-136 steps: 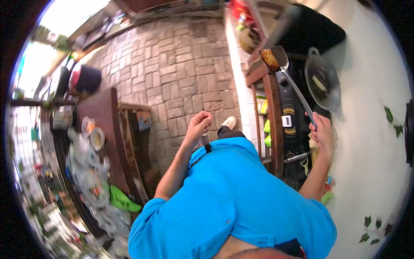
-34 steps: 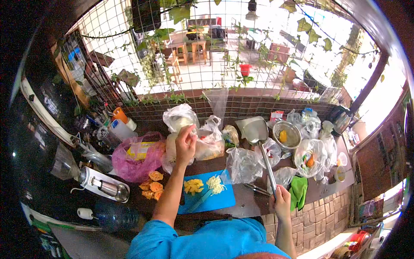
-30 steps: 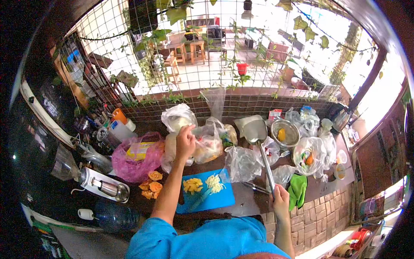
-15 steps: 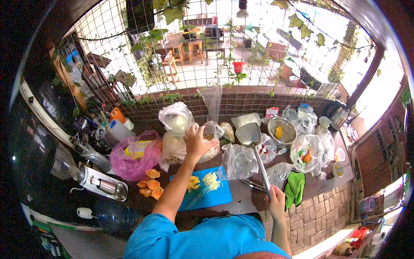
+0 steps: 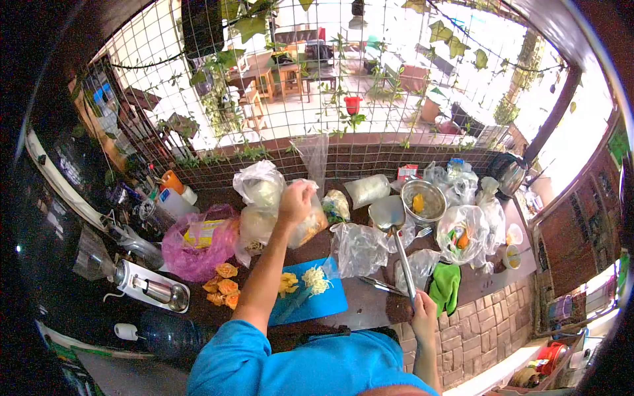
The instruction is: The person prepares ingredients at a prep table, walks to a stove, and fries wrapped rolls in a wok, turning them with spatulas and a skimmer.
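My left hand is closed on the top of a clear plastic bag with orange-brown contents, at the back middle of the table. My right hand grips the handle of a metal spatula, whose broad blade rests over plastic bags beside a steel bowl with a yellow piece inside. Below my left forearm lies a blue cutting board with yellow chunks, white shreds and a knife that shows only faintly.
A pink bag and orange flower-shaped pieces are at left. A crumpled clear bag, green cloth, vegetable bag and kettle stand towards the right. A wire mesh rises behind the table.
The view has turned from the stove and floor to this table. The spatula no longer carries the browned piece. My left hand has reached to the clear bag and lifted its top slightly.
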The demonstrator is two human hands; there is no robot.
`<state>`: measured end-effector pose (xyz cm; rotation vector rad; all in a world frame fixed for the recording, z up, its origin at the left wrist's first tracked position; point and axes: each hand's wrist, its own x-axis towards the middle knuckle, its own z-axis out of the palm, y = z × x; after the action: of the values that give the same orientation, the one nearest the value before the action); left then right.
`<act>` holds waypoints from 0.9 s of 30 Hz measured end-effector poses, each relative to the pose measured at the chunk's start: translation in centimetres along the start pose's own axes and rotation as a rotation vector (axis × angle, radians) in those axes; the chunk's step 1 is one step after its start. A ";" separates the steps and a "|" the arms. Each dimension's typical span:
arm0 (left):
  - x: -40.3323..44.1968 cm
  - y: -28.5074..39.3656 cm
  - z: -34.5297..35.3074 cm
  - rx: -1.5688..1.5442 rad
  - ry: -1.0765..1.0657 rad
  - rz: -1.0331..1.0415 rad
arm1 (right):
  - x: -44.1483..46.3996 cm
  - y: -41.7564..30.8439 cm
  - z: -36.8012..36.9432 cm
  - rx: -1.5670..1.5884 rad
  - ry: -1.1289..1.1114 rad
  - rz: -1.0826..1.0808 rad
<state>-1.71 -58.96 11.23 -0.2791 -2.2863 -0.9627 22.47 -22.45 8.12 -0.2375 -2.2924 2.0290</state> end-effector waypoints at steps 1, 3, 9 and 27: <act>0.6 0.9 -1.4 -0.040 0.066 0.058 | -0.1 -0.1 -0.1 0.026 0.008 0.027; 1.4 1.7 -3.5 -0.056 0.120 0.043 | -0.1 -0.1 -0.1 0.014 0.009 0.022; 0.9 0.4 -4.6 -0.037 -0.022 -0.086 | 0.2 1.2 0.1 0.049 0.015 0.017; 0.0 0.7 -4.3 -0.002 -0.152 -0.368 | -0.1 0.4 0.1 -0.054 -0.033 0.017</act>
<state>0.58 -61.50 13.93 0.0759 -2.5295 -1.1580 22.55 -22.48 7.72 -0.2287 -2.3757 1.9950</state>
